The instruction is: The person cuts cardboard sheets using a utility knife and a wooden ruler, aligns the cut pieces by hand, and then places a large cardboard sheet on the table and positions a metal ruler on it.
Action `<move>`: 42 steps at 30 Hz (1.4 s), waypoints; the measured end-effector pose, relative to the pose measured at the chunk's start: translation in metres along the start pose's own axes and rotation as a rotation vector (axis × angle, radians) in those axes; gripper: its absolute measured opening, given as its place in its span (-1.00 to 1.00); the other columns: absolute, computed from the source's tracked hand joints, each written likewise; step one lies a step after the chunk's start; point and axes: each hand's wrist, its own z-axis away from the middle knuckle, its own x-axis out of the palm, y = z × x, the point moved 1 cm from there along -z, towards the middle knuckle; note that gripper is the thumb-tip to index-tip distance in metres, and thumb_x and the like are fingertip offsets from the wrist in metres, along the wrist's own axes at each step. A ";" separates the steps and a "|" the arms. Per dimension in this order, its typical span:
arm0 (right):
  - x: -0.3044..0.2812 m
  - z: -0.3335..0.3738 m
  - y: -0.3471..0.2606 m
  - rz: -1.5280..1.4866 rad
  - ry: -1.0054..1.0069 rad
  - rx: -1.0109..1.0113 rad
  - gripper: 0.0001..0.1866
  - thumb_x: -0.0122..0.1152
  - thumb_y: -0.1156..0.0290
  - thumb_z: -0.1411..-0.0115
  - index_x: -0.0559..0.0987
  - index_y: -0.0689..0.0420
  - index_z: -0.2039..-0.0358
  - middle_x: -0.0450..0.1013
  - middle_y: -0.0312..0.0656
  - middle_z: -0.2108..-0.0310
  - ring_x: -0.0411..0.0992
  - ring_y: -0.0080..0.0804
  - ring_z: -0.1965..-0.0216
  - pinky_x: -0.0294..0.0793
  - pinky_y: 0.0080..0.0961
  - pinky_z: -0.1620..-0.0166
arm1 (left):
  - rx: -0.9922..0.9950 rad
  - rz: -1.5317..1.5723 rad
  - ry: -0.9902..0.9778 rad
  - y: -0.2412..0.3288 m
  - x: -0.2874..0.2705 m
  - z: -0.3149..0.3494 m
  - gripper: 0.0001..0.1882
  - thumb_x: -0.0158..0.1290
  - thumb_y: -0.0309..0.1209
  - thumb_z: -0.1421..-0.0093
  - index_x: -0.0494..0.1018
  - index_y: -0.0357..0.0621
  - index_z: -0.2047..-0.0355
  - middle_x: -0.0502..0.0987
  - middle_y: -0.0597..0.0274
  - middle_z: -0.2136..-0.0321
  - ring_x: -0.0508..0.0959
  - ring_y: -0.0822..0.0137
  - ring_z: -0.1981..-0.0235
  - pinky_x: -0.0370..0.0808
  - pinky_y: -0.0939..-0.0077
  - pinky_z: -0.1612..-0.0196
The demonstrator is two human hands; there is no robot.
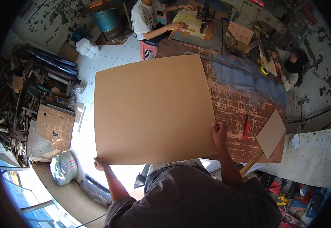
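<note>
A large, flat sheet of brown cardboard (154,110) spans the space in front of me, held up between both hands. My left hand (100,164) pinches its near left corner. On the other side, my right hand (219,133) grips the right edge a little above the near right corner. The sheet's far right part overlaps a scratched reddish-brown worktable (230,102), while its left part hangs over the tiled floor. To the right of my right hand, a red utility knife (246,127) lies on the worktable.
A smaller diamond-shaped board (272,133) lies at the table's right edge. Scrap wood (19,95) is piled at the left, near a stuffed white sack (64,168). One person (150,22) sits at the far side; another person (292,66) works at the far right, by yellow tape (264,70).
</note>
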 end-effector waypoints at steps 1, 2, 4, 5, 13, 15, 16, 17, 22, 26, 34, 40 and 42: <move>0.000 -0.001 0.001 0.006 0.007 0.005 -0.75 0.27 0.29 -0.26 0.48 0.21 0.28 0.44 -0.15 0.48 0.42 -0.29 0.44 0.44 -0.32 0.29 | 0.008 -0.003 -0.015 0.001 0.003 0.002 -0.59 0.03 -0.17 -0.36 0.48 -0.33 0.44 0.54 0.07 0.49 0.48 0.23 0.47 0.41 0.21 0.40; 0.000 -0.001 0.002 0.005 -0.003 0.013 -0.75 0.27 0.30 -0.26 0.47 0.22 0.30 0.44 -0.15 0.49 0.42 -0.29 0.45 0.44 -0.33 0.30 | 0.017 -0.005 -0.031 0.003 0.006 0.004 -0.58 0.02 -0.16 -0.37 0.47 -0.33 0.44 0.54 0.07 0.49 0.48 0.22 0.48 0.41 0.20 0.40; 0.002 -0.003 0.007 0.005 -0.009 0.027 -0.75 0.27 0.30 -0.26 0.47 0.23 0.33 0.44 -0.15 0.50 0.43 -0.29 0.46 0.44 -0.33 0.30 | -0.013 -0.022 -0.020 0.009 0.015 0.005 -0.57 0.02 -0.15 -0.37 0.46 -0.34 0.43 0.54 0.06 0.50 0.48 0.21 0.48 0.40 0.19 0.40; 0.003 -0.004 0.010 -0.026 -0.002 0.046 -0.75 0.27 0.29 -0.26 0.47 0.23 0.33 0.45 -0.14 0.49 0.43 -0.26 0.45 0.44 -0.31 0.30 | -0.039 -0.036 -0.001 0.011 0.018 0.005 -0.57 0.01 -0.15 -0.37 0.45 -0.34 0.42 0.53 0.06 0.50 0.48 0.21 0.48 0.40 0.17 0.39; 0.012 -0.008 0.002 -0.090 0.102 0.053 -0.76 0.26 0.31 -0.26 0.49 0.24 0.32 0.49 -0.07 0.44 0.46 -0.16 0.42 0.46 -0.25 0.27 | -0.061 0.050 -0.031 -0.001 0.016 0.001 -0.58 -0.03 -0.18 -0.38 0.43 -0.39 0.39 0.54 -0.06 0.46 0.50 0.11 0.45 0.41 0.07 0.38; 0.012 -0.016 -0.004 -0.106 0.146 0.044 -0.79 0.26 0.35 -0.25 0.50 0.25 0.32 0.47 -0.05 0.46 0.47 -0.10 0.39 0.46 -0.22 0.23 | -0.032 -0.049 0.006 -0.007 0.017 0.000 -0.53 -0.04 -0.14 -0.38 0.43 -0.43 0.37 0.55 -0.10 0.42 0.51 0.07 0.43 0.42 0.07 0.39; 0.011 -0.020 -0.004 -0.102 0.158 0.052 -0.79 0.26 0.35 -0.25 0.50 0.25 0.32 0.47 -0.05 0.46 0.47 -0.10 0.39 0.46 -0.22 0.23 | -0.033 -0.051 -0.009 -0.009 0.021 0.006 -0.53 -0.04 -0.14 -0.38 0.43 -0.43 0.37 0.55 -0.10 0.42 0.51 0.07 0.43 0.42 0.07 0.39; 0.009 -0.024 -0.003 -0.055 0.135 0.036 -0.80 0.25 0.37 -0.24 0.50 0.24 0.30 0.47 -0.03 0.42 0.48 -0.08 0.33 0.46 -0.21 0.21 | -0.054 -0.058 -0.009 -0.010 0.024 0.011 -0.53 -0.05 -0.14 -0.37 0.44 -0.43 0.37 0.55 -0.10 0.42 0.52 0.07 0.43 0.43 0.07 0.39; 0.011 -0.013 -0.023 0.020 0.161 -0.051 -0.78 0.21 0.42 -0.23 0.47 0.19 0.14 0.44 0.01 0.21 0.47 -0.02 0.17 0.47 -0.18 0.11 | -0.075 -0.023 -0.063 -0.013 0.020 -0.008 -0.51 -0.04 -0.12 -0.37 0.47 -0.43 0.37 0.57 -0.08 0.42 0.53 0.08 0.43 0.44 0.07 0.37; 0.020 0.021 -0.051 0.187 0.128 -0.239 -0.52 0.16 0.35 -0.26 0.34 0.16 -0.16 0.32 0.05 -0.12 0.33 0.01 -0.15 0.35 -0.06 -0.14 | 0.070 -0.209 -0.099 -0.011 0.014 -0.028 -0.51 -0.01 -0.11 -0.35 0.53 -0.40 0.40 0.59 0.00 0.47 0.56 0.13 0.43 0.46 0.12 0.35; 0.037 0.050 -0.050 0.308 -0.027 -0.278 -0.38 0.05 0.21 -0.32 0.22 0.17 -0.33 0.06 0.04 -0.40 -0.01 -0.02 -0.43 -0.02 0.02 -0.40 | 0.755 -0.796 -0.027 0.040 0.036 -0.070 -0.68 0.04 -0.20 -0.35 0.50 -0.26 0.19 0.59 0.03 0.30 0.59 0.02 0.29 0.54 0.03 0.20; 0.036 0.052 -0.055 0.383 -0.020 -0.246 -0.39 -0.02 0.21 -0.35 0.19 0.14 -0.35 0.04 -0.02 -0.42 -0.02 -0.04 -0.44 -0.04 -0.03 -0.41 | 1.102 -0.523 -0.304 0.092 0.154 0.024 -0.63 0.10 -0.40 -0.31 0.41 -0.32 -0.06 0.47 -0.12 -0.04 0.45 -0.09 -0.09 0.39 0.06 -0.18; 0.034 0.053 -0.051 0.396 -0.015 -0.235 -0.39 -0.03 0.21 -0.34 0.20 0.14 -0.35 0.05 -0.03 -0.42 -0.02 -0.06 -0.44 -0.03 -0.04 -0.41 | 1.076 -0.533 -0.624 0.100 0.196 0.093 -0.62 0.10 -0.41 -0.31 0.40 -0.29 -0.10 0.45 -0.09 -0.12 0.42 -0.05 -0.18 0.37 0.14 -0.24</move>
